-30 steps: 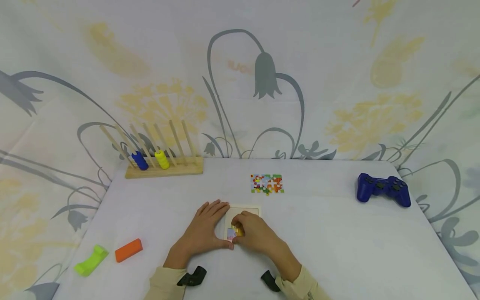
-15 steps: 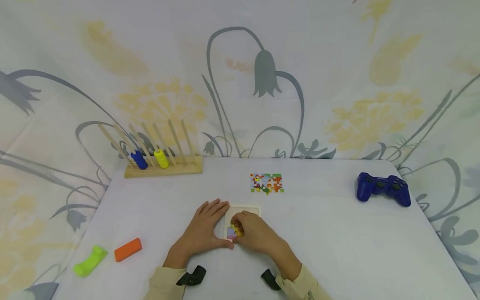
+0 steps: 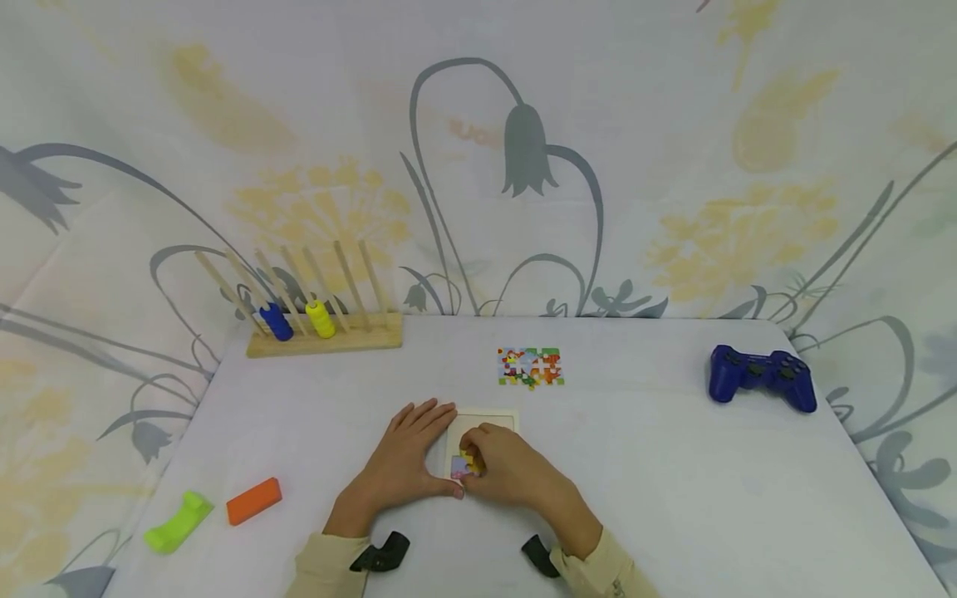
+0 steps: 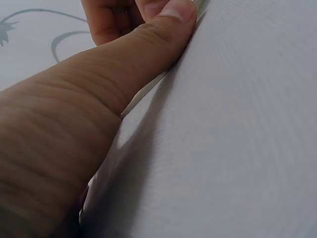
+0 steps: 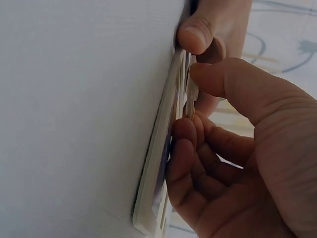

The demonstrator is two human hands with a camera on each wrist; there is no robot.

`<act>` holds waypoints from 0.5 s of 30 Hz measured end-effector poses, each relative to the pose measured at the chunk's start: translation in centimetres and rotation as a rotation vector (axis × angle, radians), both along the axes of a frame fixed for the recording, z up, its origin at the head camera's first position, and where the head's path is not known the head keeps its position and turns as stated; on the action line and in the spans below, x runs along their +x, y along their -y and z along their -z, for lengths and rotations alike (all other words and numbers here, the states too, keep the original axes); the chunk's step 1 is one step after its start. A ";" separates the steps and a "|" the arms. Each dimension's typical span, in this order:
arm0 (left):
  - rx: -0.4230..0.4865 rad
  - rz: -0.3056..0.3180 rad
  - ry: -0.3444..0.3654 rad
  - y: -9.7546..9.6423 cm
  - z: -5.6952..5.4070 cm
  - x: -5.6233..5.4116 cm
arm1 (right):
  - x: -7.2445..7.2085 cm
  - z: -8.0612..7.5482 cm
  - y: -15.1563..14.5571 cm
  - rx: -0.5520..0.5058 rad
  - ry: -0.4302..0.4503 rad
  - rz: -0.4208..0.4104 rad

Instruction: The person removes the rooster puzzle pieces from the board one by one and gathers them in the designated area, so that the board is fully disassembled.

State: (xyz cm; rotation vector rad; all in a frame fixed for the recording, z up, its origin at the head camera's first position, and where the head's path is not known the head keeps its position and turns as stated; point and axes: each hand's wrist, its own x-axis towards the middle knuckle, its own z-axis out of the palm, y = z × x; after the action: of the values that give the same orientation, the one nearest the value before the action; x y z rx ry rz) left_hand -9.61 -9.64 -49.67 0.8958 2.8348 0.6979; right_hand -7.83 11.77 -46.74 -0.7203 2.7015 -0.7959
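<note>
A small pale puzzle tray (image 3: 486,412) lies on the white table between both hands. My left hand (image 3: 404,457) rests along its left side with fingers straight, the thumb (image 4: 171,25) reaching to the near edge. With curled fingers, my right hand (image 3: 516,469) pinches a jigsaw piece (image 5: 190,101) over the tray's near part, thumb on one side and fingertips on the other. Yellow and lavender puzzle parts (image 3: 458,465) show beside those fingertips in the head view. The right hand covers much of the tray's right half.
Behind the tray lies a group of joined jigsaw pieces (image 3: 529,366). A wooden peg rack (image 3: 366,334) with blue beads (image 3: 277,322) and yellow beads (image 3: 320,319) stands back left. At left are an orange block (image 3: 254,501) and a green curved block (image 3: 179,523); a blue game controller (image 3: 761,378) sits right.
</note>
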 end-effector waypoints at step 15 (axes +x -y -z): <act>-0.010 0.021 0.033 0.0 -0.1 0.1 | -2.7 -0.3 -3.5 -0.181 0.027 0.205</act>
State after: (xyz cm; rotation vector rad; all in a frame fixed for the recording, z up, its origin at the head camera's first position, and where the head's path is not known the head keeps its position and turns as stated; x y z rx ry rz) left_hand -9.54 -9.64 -49.58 0.9029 2.7934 0.6885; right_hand -10.55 15.30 -46.47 -0.4688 2.7342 -1.1018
